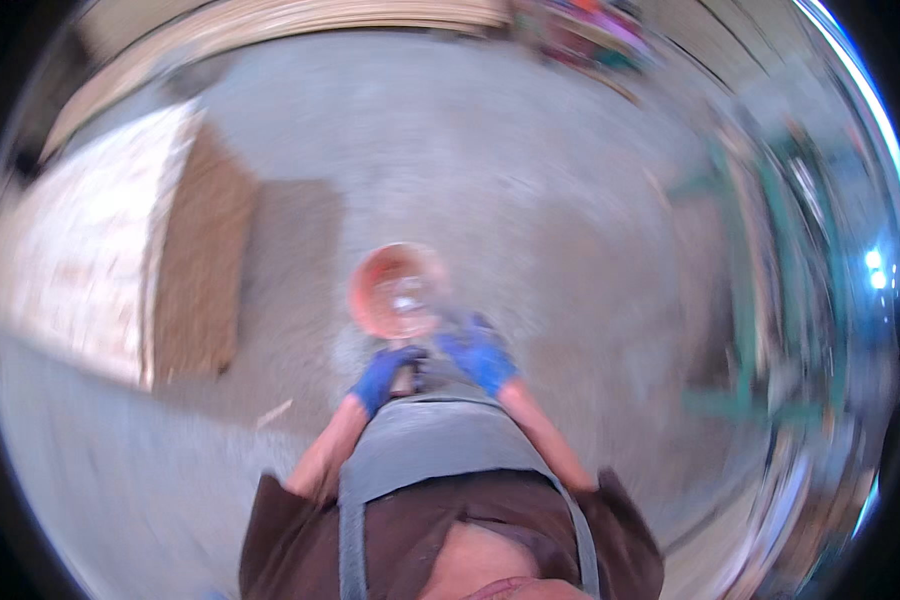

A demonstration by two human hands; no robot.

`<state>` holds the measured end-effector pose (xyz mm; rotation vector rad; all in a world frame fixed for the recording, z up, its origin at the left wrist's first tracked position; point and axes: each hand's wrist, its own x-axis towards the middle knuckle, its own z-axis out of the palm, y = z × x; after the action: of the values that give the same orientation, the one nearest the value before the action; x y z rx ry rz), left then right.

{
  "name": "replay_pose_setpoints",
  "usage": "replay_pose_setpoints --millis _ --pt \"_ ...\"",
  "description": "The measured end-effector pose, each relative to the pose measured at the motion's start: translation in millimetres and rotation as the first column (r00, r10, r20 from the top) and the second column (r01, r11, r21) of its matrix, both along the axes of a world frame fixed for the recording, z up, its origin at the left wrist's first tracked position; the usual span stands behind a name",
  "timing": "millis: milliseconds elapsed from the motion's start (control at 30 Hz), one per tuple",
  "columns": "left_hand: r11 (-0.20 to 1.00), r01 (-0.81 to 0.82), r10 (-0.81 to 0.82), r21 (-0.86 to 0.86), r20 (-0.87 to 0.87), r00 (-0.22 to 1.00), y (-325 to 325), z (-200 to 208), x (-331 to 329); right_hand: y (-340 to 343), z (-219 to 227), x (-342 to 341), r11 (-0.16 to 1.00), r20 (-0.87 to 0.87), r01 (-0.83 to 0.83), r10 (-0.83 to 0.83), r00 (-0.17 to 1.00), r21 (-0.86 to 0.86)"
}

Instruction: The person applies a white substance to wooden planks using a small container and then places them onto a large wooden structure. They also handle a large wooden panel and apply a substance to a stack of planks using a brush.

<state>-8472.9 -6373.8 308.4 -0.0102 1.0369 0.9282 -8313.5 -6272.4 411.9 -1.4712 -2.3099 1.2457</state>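
Note:
An orange-red bucket [372,278] is on the floor just ahead of my hands, with something pale and shiny inside that is too blurred to name. My left hand [382,378], in a blue glove, is bent in front of my grey apron [440,450]. Its fingers curl inward by a small beige and dark shape that I cannot make out. Close to the bucket's near right side is my right hand [478,357], also gloved in blue. Motion smears its fingers, and a greyish blur lies between it and the bucket.
At left stands a large stack of pale wooden sheets [90,240] with brown edges. Green metal framework [745,290] runs along the right side. Long boards [320,18] lie at the far edge, beside a colourful heap [595,35]. A small wood scrap [274,412] is on the concrete floor [470,140].

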Motion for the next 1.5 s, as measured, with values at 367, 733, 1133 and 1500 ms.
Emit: replay_pose_setpoints --millis 367,733,1133,1500 --pt "0.954 -0.260 0.284 0.149 -0.169 0.944 17 32 66 76 -1 9 0.803 0.117 -0.489 0.480 0.869 0.341" --pt "0.565 -0.825 0.812 -0.020 -0.164 0.560 104 56 146 178 55 -110 0.020 0.399 -0.997 0.917 -0.014 -0.080" --pt "0.104 -0.985 0.995 -0.138 0.006 0.104 157 17 95 235 -38 -187 0.201 -0.034 -0.868 0.970 0.243 -0.454" --pt "-0.205 -0.948 0.977 -0.242 0.000 -0.212 216 -128 2 257 -147 -366 0.069 -0.177 -0.580 0.918 0.356 -0.812"
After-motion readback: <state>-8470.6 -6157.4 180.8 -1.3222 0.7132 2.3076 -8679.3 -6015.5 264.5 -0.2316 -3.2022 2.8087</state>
